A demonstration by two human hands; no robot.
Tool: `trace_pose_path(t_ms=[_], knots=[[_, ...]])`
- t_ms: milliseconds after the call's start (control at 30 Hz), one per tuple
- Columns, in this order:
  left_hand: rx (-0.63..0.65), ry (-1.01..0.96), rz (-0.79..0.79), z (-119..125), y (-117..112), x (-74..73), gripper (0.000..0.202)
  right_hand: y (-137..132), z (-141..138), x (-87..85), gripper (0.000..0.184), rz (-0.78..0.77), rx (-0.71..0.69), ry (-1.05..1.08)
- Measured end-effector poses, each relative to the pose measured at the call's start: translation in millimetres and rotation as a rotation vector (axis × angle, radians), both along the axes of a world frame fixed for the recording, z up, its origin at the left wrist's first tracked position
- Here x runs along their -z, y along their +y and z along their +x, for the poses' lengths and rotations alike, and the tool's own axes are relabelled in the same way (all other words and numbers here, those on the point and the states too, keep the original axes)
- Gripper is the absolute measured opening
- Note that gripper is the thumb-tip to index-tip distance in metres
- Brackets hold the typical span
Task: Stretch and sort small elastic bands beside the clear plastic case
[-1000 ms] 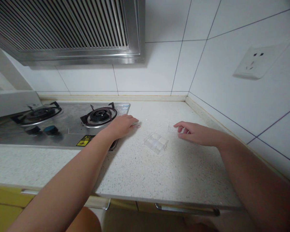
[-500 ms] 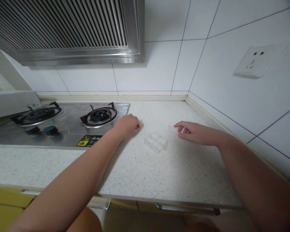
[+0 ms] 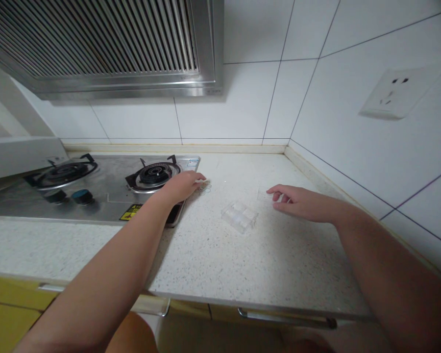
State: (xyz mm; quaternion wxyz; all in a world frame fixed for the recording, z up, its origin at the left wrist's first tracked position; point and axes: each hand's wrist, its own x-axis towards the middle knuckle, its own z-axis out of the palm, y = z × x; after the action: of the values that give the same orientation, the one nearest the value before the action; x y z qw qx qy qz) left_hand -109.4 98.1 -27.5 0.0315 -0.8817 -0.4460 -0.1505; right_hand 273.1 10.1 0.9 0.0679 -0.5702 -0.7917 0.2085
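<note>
My left hand [image 3: 182, 186] rests on the speckled counter [image 3: 213, 255] by the stove's right edge. Its fingers are closed in a pinch on a small thin loop [image 3: 205, 186], too small to name. A clear plastic compartment box [image 3: 238, 216] lies on the counter between my hands, touched by neither. My right hand [image 3: 292, 200] lies on the counter to the box's right with its fingers loosely curled and apart, holding nothing. Its fingertips sit at a flat clear plastic piece [image 3: 263, 194].
A steel two-burner gas stove [image 3: 95, 189] fills the counter's left part, with a range hood [image 3: 103, 44] above it. White tiled walls close the back and right, with a wall socket [image 3: 395, 93] on the right. Yellow drawers with metal handles [image 3: 282, 318] run below the counter edge.
My left hand drew back slightly towards the stove, and the small loop now shows at its fingertips. My right hand and the clear box have stayed put.
</note>
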Motion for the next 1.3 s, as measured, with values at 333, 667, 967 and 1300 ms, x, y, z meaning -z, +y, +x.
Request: trace_pose_path(t_ms=[333,667,967,1300], knots=[[0.109,0.046,-0.077,2.3,0.4,1.7,0.037,-0.8,0.2,-0.4,0.060,0.003,-0.001,0.005],[0.122,-0.007,-0.007,8.2,-14.0,-9.1,0.040,-2.5,-2.9,-2.8,0.058,0.033,0.008,-0.003],[0.195,0.104,-0.088,28.6,-26.5,-6.6,0.043,7.6,2.6,4.4,0.056,0.194,0.000,0.001],[0.270,-0.040,-0.144,39.1,-45.3,-17.4,0.049,26.3,14.2,31.2,0.081,0.200,0.011,-0.074]])
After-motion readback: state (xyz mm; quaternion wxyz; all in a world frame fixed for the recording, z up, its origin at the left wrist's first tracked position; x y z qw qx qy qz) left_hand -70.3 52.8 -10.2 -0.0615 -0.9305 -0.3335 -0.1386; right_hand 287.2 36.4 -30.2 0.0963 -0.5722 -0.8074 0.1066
